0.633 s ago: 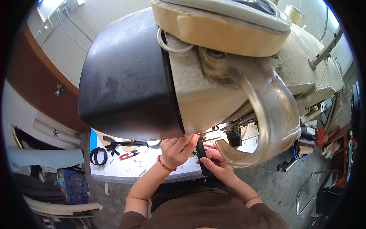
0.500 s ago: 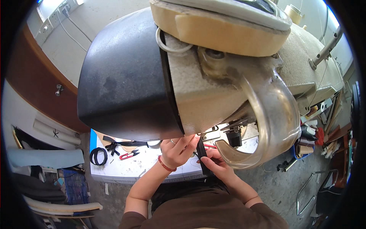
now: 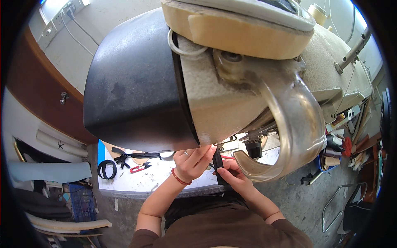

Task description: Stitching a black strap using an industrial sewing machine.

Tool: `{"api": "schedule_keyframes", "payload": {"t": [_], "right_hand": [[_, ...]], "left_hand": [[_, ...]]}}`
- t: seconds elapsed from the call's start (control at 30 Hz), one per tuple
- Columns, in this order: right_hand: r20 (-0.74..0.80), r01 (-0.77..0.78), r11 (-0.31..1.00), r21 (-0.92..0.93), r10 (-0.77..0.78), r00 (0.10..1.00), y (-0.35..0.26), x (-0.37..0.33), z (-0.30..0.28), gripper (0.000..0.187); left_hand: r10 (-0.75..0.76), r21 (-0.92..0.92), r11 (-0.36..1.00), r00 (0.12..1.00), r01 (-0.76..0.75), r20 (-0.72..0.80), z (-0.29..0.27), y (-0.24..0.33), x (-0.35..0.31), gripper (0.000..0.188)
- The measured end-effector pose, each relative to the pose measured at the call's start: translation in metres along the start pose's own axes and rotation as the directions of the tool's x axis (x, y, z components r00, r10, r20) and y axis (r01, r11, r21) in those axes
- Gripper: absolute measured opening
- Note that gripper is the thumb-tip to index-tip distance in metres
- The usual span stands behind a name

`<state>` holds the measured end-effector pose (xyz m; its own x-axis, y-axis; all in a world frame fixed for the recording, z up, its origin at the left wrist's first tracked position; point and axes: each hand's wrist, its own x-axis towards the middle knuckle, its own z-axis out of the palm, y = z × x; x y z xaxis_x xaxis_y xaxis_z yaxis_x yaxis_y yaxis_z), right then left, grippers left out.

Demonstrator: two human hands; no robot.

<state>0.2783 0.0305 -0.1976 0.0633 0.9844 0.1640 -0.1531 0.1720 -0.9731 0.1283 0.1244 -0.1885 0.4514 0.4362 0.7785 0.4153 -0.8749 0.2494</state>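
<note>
A narrow black fabric strap runs away from me, its far end passing under the head of a sewing machine. My right hand is closed on the strap's near part, thumb on top. Just left of the far part, my left hand has its fingers pinched together against the strap's edge, with the fingertips close under the machine. The machine's bulk hides the stitching spot and the far end of the strap. A clear curved guard hangs right of my right hand.
On the white table lie red-handled thread snips, a black strap coil and more black strips. A blue bin with rolls stands at right, near a metal-framed chair. Foam pieces and boards lie at left.
The strap has slid slightly away from me, its near end now a little farther forward. My right hand has shifted slightly with it, while my left hand stays almost in place.
</note>
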Motion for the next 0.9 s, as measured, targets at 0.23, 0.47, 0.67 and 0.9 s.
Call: {"api": "schedule_keyframes", "payload": {"t": [0.23, 0.47, 0.67, 0.9], "right_hand": [[-0.007, -0.031, 0.999, 0.018, 0.031, 0.999, -0.001, 0.0, 0.002, 0.021], [-0.01, -0.07, 0.997, 0.04, 0.07, 0.997, -0.005, 0.003, -0.001, 0.016], [-0.002, -0.147, 0.981, 0.126, 0.149, 0.989, -0.01, 0.005, 0.0, 0.012], [0.026, -0.138, 0.986, 0.095, 0.136, 0.99, -0.013, 0.01, -0.003, 0.01]], "left_hand": [[0.022, 0.004, 1.0, 1.0, -0.022, 0.003, -0.001, -0.003, 0.002, 0.015], [0.012, 0.043, 0.999, 0.998, -0.01, -0.062, 0.002, 0.0, 0.004, 0.012], [-0.019, 0.021, 1.0, 0.999, 0.02, -0.046, 0.008, -0.006, -0.006, 0.01], [-0.006, 0.027, 1.0, 1.0, 0.006, -0.027, 0.005, -0.002, -0.001, 0.013]]}}
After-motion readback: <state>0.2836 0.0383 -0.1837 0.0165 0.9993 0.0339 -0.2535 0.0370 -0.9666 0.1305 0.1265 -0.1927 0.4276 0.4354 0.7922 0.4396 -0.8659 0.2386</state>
